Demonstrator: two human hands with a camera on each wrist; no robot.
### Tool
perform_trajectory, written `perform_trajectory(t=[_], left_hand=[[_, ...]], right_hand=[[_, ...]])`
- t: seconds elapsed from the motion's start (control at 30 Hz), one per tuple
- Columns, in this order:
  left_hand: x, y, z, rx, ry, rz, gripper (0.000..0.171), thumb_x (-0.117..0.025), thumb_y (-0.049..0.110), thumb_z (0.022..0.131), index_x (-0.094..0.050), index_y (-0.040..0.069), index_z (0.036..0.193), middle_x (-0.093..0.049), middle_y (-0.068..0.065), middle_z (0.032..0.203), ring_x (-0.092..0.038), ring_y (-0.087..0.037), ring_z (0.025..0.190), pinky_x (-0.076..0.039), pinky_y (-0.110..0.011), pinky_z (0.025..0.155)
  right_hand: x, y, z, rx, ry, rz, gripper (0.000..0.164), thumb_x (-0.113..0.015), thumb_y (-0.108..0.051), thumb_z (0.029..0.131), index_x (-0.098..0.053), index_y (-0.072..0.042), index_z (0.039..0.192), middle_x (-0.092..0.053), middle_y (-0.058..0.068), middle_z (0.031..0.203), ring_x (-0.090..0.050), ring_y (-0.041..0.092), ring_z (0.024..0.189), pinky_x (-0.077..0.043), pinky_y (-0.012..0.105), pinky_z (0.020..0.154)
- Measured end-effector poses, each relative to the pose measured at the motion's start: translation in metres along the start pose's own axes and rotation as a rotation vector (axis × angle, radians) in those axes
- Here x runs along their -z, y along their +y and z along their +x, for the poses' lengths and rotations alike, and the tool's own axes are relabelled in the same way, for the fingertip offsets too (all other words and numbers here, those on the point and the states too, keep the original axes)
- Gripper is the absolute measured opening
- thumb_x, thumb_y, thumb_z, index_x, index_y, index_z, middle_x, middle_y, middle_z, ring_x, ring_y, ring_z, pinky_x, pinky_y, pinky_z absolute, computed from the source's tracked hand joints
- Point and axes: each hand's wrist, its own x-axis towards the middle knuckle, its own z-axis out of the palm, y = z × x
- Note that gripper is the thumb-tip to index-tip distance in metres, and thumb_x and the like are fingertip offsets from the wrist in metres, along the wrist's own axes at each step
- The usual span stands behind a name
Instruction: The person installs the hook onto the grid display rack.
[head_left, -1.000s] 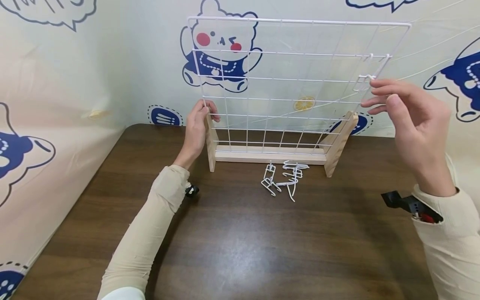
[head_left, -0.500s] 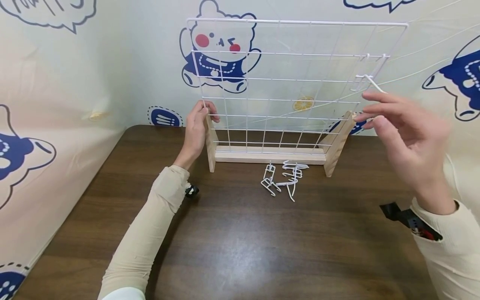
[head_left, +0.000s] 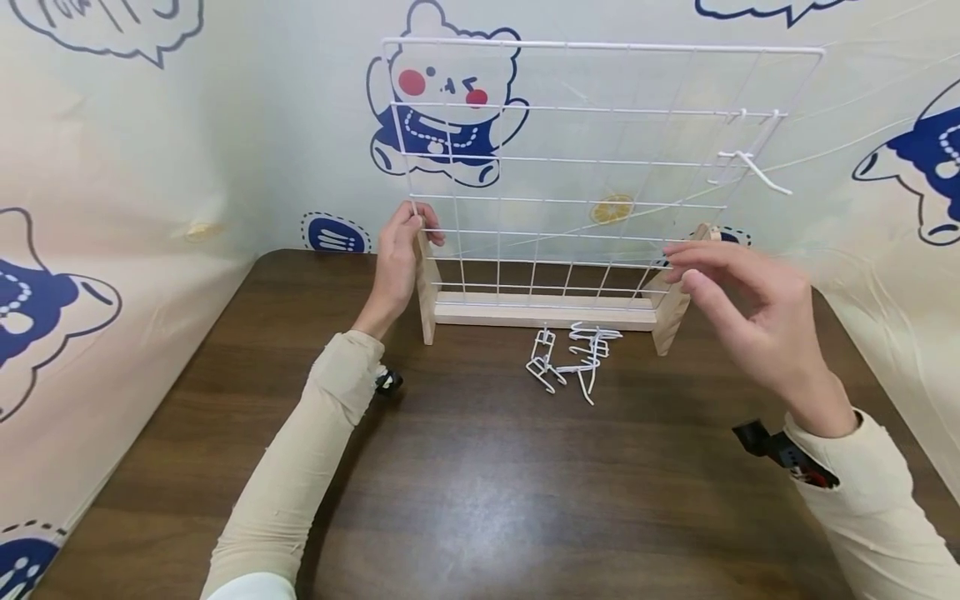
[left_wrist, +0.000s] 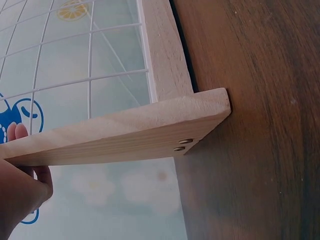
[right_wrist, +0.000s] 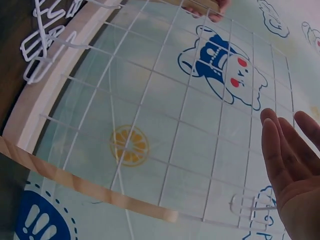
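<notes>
A white wire rack [head_left: 555,200] stood tilted on the far part of the table, set between a left wooden leg [head_left: 426,296] and a right wooden leg [head_left: 675,321], with a wooden bar [head_left: 547,311] running low between the 2 legs. High on the rack's right side hung 1 white hook [head_left: 763,177], its prong sticking out toward the near side. Several more hooks [head_left: 595,352] lay tangled on the table just to the near side of the bar; their exact number was hard to tell.

The left hand [head_left: 396,258] reached far and upright, clamped on the top of the left leg, thumb on the near side and fingers wrapped round behind. The right hand [head_left: 750,304] was raised near the right leg, palm turned left, its fingers pointing left and loosely stretched, the thumb below them, a little apart around bare air; whether the fingertips touched the rack could not be told.

2 screws [left_wrist: 185,141] showed on the left leg's outer face. Pale sleeves covered both arms. Under everything was the dark brown table [head_left: 480,475], and beyond it hung a cloth [head_left: 300,125] printed with a bear and a lemon slice.
</notes>
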Motion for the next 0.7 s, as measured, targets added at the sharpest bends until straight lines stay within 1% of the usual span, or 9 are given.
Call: perform_trajectory(t=[0.07,0.17,0.23,0.4,0.47,0.6,0.7], left_hand=[[0.000,0.000,0.000,0.006,-0.002,0.005,0.030,-0.027,0.005,0.100,-0.047,-0.018,0.099,-0.048,-0.034,0.097,-0.050,-0.048,0.089,-0.047,-0.042,0.087],[0.000,-0.001,-0.001,0.011,-0.003,0.006,0.030,-0.027,0.005,0.100,-0.047,-0.017,0.099,-0.047,-0.034,0.098,-0.050,-0.048,0.089,-0.047,-0.043,0.087],[0.000,-0.001,-0.001,0.009,-0.001,0.009,0.030,-0.027,0.005,0.100,-0.047,-0.017,0.100,-0.047,-0.034,0.098,-0.050,-0.049,0.090,-0.047,-0.043,0.088],[0.000,-0.001,-0.001,-0.006,0.014,-0.003,0.031,-0.027,0.005,0.100,-0.046,-0.019,0.100,-0.046,-0.035,0.097,-0.050,-0.047,0.088,-0.047,-0.043,0.086],[0.000,-0.001,-0.001,-0.013,0.021,-0.013,0.030,-0.027,0.004,0.100,-0.046,-0.019,0.098,-0.046,-0.035,0.096,-0.050,-0.046,0.086,-0.048,-0.042,0.084],[-0.002,-0.001,0.000,-0.027,0.025,-0.021,0.030,-0.028,0.003,0.099,-0.045,-0.021,0.098,-0.046,-0.036,0.095,-0.050,-0.047,0.085,-0.049,-0.042,0.082],[-0.004,-0.001,0.000,-0.029,0.029,-0.029,0.030,-0.027,0.002,0.099,-0.045,-0.022,0.098,-0.046,-0.036,0.095,-0.048,-0.050,0.086,-0.049,-0.041,0.082]], right_hand=[[-0.001,0.004,-0.003,-0.004,-0.025,-0.044,0.019,-0.061,-0.001,0.093,-0.070,0.011,0.105,-0.073,0.016,0.103,-0.067,0.010,0.097,-0.049,0.019,0.090],[-0.004,0.013,-0.007,-0.018,-0.061,-0.087,0.019,-0.063,-0.002,0.092,-0.072,0.006,0.107,-0.074,0.010,0.101,-0.065,0.003,0.091,-0.048,0.015,0.083],[-0.008,0.019,-0.009,-0.029,-0.083,-0.103,0.019,-0.064,-0.001,0.091,-0.073,0.002,0.108,-0.074,0.007,0.100,-0.064,0.001,0.088,-0.047,0.014,0.081],[-0.018,0.030,-0.012,-0.044,-0.120,-0.120,0.025,-0.069,0.003,0.085,-0.074,-0.004,0.108,-0.073,0.005,0.101,-0.064,0.000,0.088,-0.047,0.014,0.079],[-0.022,0.032,-0.014,-0.052,-0.136,-0.131,0.026,-0.070,0.003,0.084,-0.074,-0.005,0.109,-0.073,0.003,0.100,-0.063,0.001,0.086,-0.047,0.014,0.075],[-0.030,0.034,-0.016,-0.078,-0.177,-0.164,0.026,-0.072,-0.001,0.086,-0.074,-0.010,0.111,-0.073,-0.002,0.101,-0.063,0.002,0.082,-0.047,0.017,0.068],[-0.037,0.036,-0.018,-0.091,-0.216,-0.170,0.024,-0.071,-0.005,0.088,-0.074,-0.012,0.111,-0.073,-0.003,0.101,-0.063,0.003,0.081,-0.047,0.020,0.064]])
